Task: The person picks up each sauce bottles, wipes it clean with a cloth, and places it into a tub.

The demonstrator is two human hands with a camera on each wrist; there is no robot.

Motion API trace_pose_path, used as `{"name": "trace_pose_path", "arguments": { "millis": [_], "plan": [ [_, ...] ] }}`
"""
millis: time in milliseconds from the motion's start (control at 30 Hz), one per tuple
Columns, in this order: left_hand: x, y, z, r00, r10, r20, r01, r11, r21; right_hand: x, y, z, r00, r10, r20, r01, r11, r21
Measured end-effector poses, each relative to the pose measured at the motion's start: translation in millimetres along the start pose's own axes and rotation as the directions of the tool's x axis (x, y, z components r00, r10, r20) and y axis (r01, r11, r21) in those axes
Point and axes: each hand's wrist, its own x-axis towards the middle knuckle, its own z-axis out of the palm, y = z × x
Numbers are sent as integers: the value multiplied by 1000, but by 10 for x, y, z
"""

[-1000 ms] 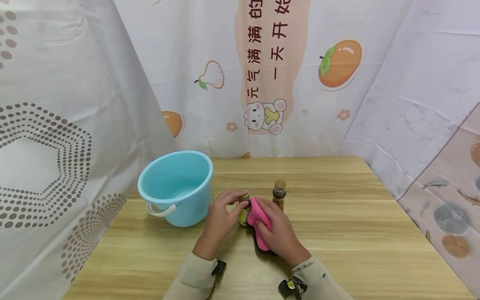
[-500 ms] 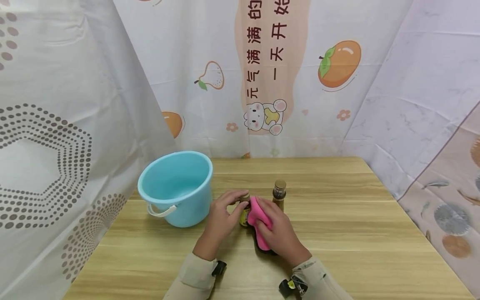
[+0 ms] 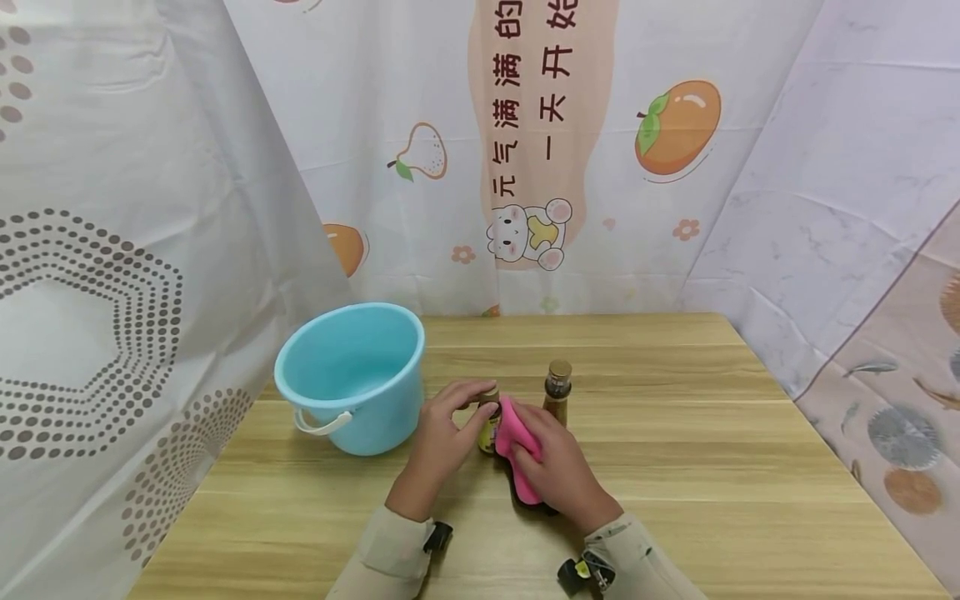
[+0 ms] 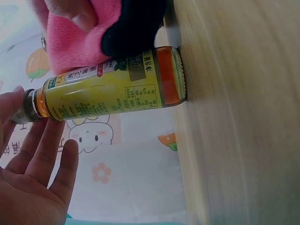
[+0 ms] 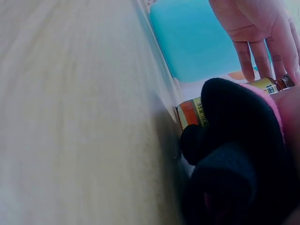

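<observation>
One yellow-labelled bottle (image 4: 103,96) stands upright on the bench (image 3: 675,467), long axis vertical, with the left hand (image 3: 444,423) nearer, pinching it at the cap (image 3: 489,395), while the right hand (image 3: 553,457), to the bottle's right, grips a pink-and-black cloth (image 3: 516,433) against its side.

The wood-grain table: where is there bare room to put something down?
The widest bare patch of the wood-grain table lies right of the right hand and the unheld bottle. A smaller one is in front of the blue bucket, left of the left hand. Mid-table is crowded: both hands, pink cloth, yellow-labelled bottle.
</observation>
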Motion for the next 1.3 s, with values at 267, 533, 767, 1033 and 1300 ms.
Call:
{"name": "trace_pose_path", "arguments": {
  "millis": [267, 533, 767, 1033, 1300],
  "plan": [
    [-4, 3, 9, 1000, -7, -25, 8, 999, 32, 6, -14, -4, 995, 82, 63, -82, 997, -3],
    [-2, 4, -1, 1000, -18, -20, 19, 999, 32, 21, 14, 8, 997, 58, 55, -56, 998, -30],
    [4, 10, -1, 1000, 8, -17, -7, 999, 44, 10, 9, 5, 999, -48, -23, 48, 999, -20],
    [-4, 6, -6, 1000, 15, -9, -15, 998, 63, 28, -32, -51, 989, -136, -49, 138, 990, 34],
    [-13, -8, -8, 1000, 7, 7, -7, 997, 81, 29, -38, -85, 981, -196, -11, 196, 980, 25]
  ]
}}
